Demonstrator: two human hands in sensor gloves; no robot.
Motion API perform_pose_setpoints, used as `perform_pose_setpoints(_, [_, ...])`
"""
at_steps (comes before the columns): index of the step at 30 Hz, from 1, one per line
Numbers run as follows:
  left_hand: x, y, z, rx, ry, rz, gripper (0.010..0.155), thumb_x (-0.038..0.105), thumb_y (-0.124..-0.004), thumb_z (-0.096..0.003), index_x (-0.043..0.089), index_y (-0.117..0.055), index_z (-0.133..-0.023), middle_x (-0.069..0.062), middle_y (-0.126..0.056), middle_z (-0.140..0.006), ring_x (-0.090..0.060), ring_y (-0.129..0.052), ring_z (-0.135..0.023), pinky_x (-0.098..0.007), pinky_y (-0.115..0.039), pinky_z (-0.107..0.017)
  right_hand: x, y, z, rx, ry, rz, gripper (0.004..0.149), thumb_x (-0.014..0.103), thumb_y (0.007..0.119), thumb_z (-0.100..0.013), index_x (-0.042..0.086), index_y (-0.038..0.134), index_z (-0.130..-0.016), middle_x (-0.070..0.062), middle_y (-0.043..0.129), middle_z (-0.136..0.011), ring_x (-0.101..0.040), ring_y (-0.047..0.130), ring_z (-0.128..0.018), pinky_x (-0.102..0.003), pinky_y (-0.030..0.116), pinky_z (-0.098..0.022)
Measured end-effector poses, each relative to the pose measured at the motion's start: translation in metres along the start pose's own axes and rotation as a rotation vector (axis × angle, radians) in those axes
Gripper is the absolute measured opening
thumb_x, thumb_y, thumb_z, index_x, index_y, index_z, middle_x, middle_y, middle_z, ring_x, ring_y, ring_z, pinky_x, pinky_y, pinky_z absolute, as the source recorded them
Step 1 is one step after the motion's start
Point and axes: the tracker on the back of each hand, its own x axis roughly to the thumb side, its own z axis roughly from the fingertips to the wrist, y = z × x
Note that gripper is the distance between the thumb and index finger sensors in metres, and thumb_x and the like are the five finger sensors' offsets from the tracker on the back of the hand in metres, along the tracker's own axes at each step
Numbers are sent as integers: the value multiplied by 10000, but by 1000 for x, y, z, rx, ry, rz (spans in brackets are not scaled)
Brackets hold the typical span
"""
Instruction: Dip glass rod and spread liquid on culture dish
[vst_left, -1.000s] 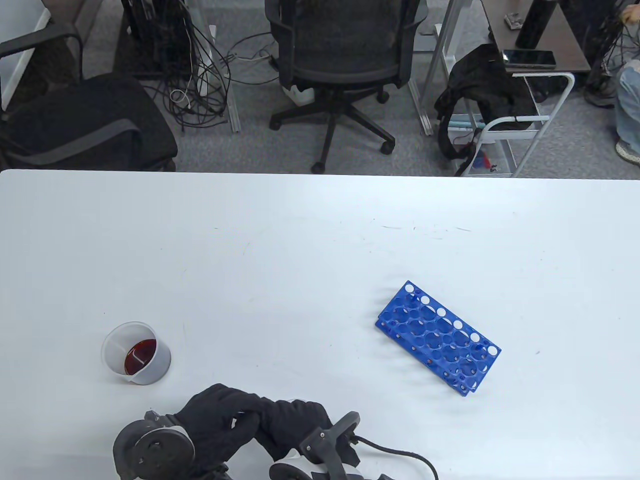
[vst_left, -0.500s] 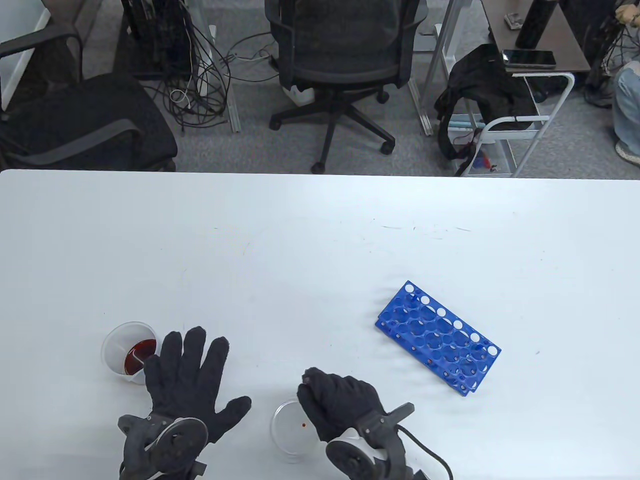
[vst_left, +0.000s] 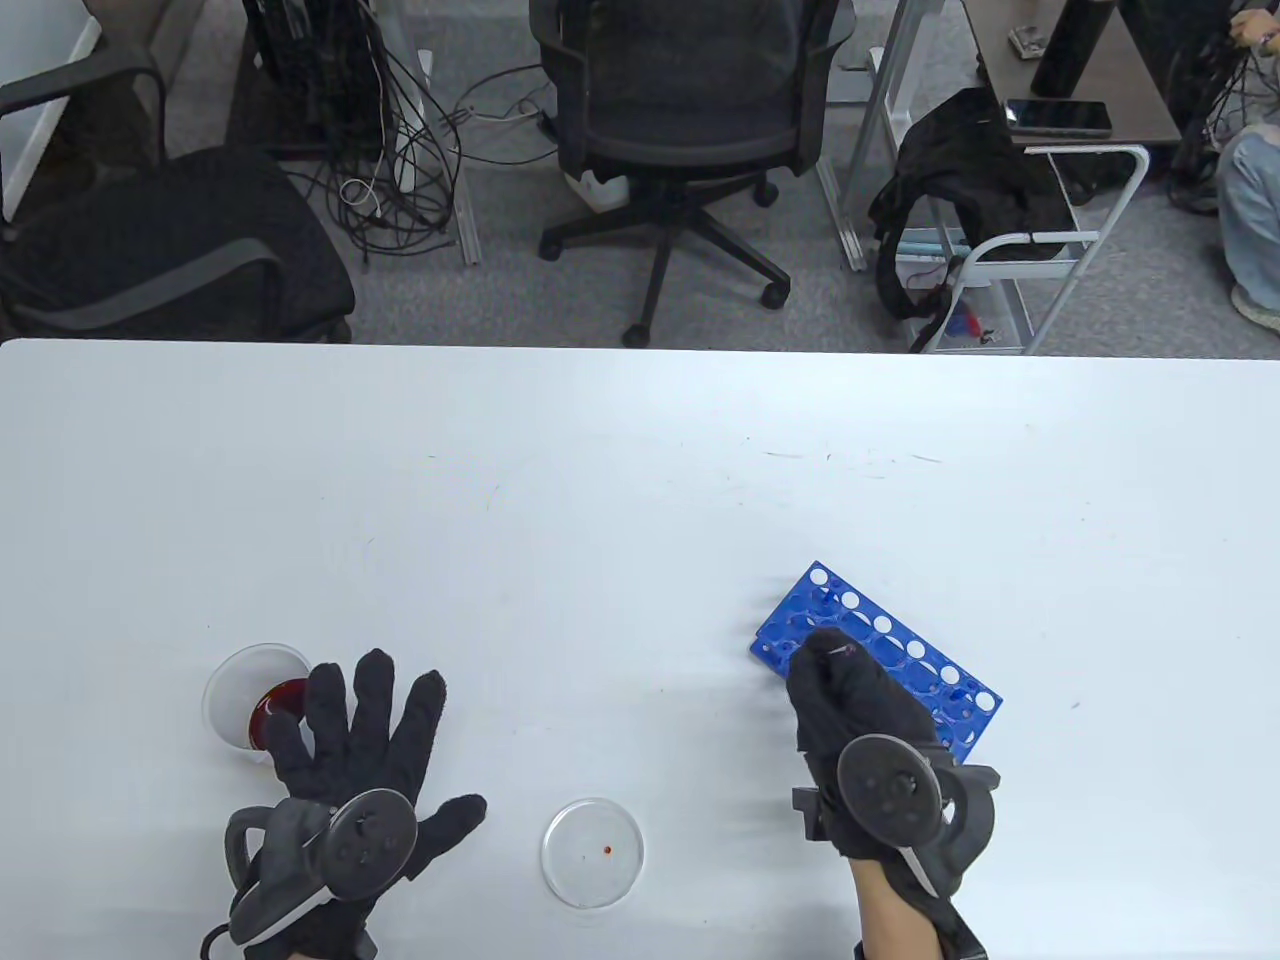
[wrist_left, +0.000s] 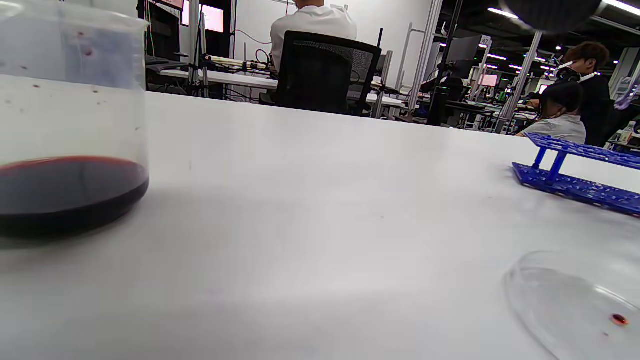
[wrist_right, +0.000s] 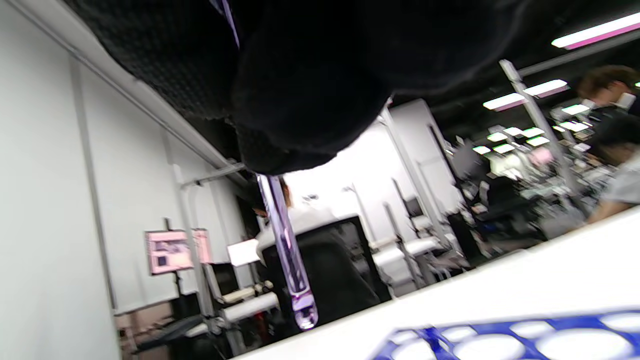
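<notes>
So the right hand (vst_left: 860, 700) is gripping the glass rod (wrist_right: 287, 250) tip-down, hovering over the blue rack (vst_left: 900, 650). Left hand (vst_left: 360, 740) is lying flat with fingers spread on the surface (vst_left: 600, 500), just beside the beaker (vst_left: 240, 690) of red liquid. The culture dish (vst_left: 593, 852) is sitting between the hands. If the rod's getting parked in the rack, I'd say a wet tip missing a hole could be dripping or chipping.

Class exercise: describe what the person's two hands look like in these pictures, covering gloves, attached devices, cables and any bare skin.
Both the left hand and right hand wear black fabric gloves. A grey, round, disc-faced tracker sits on the back of the left, a matching one on the right. A dark cable trails by the left wrist. Bare forearm skin shows below the right glove.
</notes>
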Motion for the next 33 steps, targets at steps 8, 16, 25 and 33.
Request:
perform_pose_setpoints(8, [-1, 0, 0, -14, 8, -1, 1003, 810, -578, -476, 298, -112, -1202, -234, -67, -1245, -638, -78, -1091, -858, -213, -682, -27, 34, -13, 136, 97, 5, 380, 402, 872, -528, 156, 865, -818, -86, 1007, -642, -172, 1002, -356, -306, 890, -239])
perform_pose_setpoints(16, [1, -2, -2, -40, 5, -8, 1008, 810, -577, -475, 287, -121, -1205, -231, -71, -1247, -639, -83, -1092, -859, -216, -682, -41, 62, -19, 344, 162, 21, 387, 371, 880, -528, 141, 861, -840, -109, 998, -679, -186, 998, -386, -326, 888, -263])
perform_pose_setpoints(25, [2, -3, -3, -49, -5, -15, 1010, 812, -575, -474, 286, -114, -1204, -232, -70, -1246, -638, -84, -1092, -859, -215, -682, -42, 59, -14, 417, 168, 89, 557, 422, 850, -546, 88, 747, -979, -150, 905, -829, -254, 951, -514, -385, 851, -357])
perform_pose_setpoints(33, [6, -5, -5, -75, -27, -24, 1014, 816, -571, -471, 289, -100, -1199, -230, -57, -1241, -639, -77, -1090, -861, -213, -679, -16, 8, 7, 377, 8, 79, 962, 578, 769, -555, 14, 292, -1171, -356, 406, -1145, -616, 570, -952, -707, 608, -622])
